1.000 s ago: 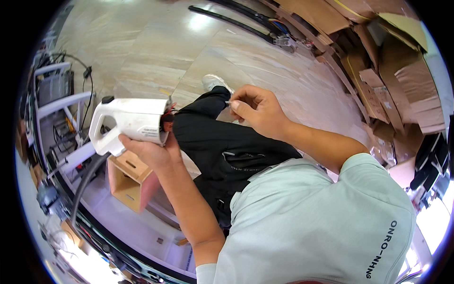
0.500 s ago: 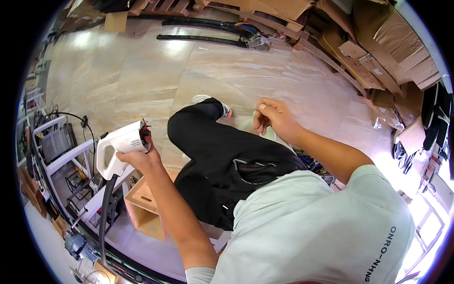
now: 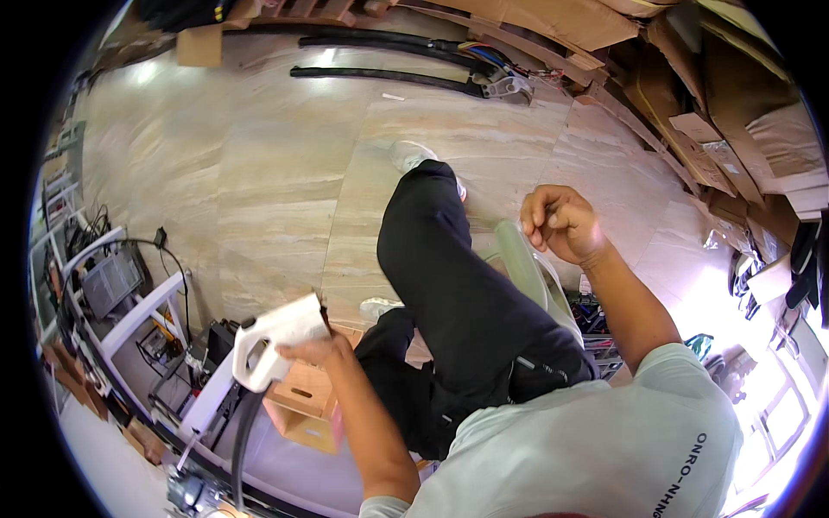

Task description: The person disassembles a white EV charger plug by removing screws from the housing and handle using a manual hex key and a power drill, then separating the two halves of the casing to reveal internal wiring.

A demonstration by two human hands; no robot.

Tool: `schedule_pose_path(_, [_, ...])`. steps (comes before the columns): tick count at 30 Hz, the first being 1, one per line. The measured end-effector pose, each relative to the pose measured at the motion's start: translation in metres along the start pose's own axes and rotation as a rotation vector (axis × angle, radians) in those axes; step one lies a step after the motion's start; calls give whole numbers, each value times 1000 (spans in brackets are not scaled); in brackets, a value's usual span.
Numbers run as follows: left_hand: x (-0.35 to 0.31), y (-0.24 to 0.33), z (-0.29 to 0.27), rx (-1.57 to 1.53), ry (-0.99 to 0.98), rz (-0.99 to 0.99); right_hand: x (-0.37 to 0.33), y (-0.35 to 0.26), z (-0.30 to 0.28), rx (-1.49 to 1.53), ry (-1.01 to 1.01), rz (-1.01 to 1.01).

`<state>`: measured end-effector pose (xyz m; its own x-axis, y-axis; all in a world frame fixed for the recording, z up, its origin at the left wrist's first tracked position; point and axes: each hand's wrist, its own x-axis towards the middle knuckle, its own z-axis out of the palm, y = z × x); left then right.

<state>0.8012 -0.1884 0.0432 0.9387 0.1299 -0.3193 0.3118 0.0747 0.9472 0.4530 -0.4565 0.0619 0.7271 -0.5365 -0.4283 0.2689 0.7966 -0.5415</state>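
Observation:
My left hand [image 3: 313,350] is closed round a white gun-shaped housing [image 3: 292,326] with a loop handle. Its dark front end points up and to the right. A thick black cable [image 3: 243,449] runs down from the base of the handle. My right hand [image 3: 566,226] is raised beyond my right thigh, above the edge of a pale green seat [image 3: 518,263]. Its fingers are curled and pressed together; whether something small is between them I cannot make out.
A wooden box [image 3: 302,404] with a slot stands below my left forearm. White frames [image 3: 142,315] with wiring stand at the left. Long black bars [image 3: 384,79] with coloured wires lie on the far floor. Stacked cardboard [image 3: 691,129] fills the far right.
My body and view have turned, so the room has shifted. The white housing now shows its side, its open end with wires turned away. My right hand's fingers have curled in more.

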Motion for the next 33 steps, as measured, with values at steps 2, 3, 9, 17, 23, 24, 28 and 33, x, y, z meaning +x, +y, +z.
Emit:
schedule_pose_path(2, [16, -9, -25, 12, 28, 24, 30, -4, -12, -21, 13, 66])
schedule_pose_path(3, [25, -10, -40, 7, 2, 1, 51, -4, -25, -53, 55, 101])
schedule_pose_path(9, [17, 4, 3, 187, 165, -55, 191, 73, -282, -1329, 829, 14])
schedule_pose_path(17, [35, 0, 5, 421, 335, -108, 241, 44, -440, -1823, 1039, 471])
schedule_pose_path(23, [48, 4, 21, 455, 380, -126, 253, 51, -461, -1924, 888, 636])
schedule_pose_path(24, [50, 5, 28, 471, 388, -110, 252, 52, -467, -1932, 900, 650])
schedule_pose_path(28, [51, 2, 35, 476, 445, -99, 251, 63, -478, -1908, 887, 578])
schedule_pose_path(33, [33, 5, 25, 392, 390, -99, 234, 111, -420, -1303, 896, 582])
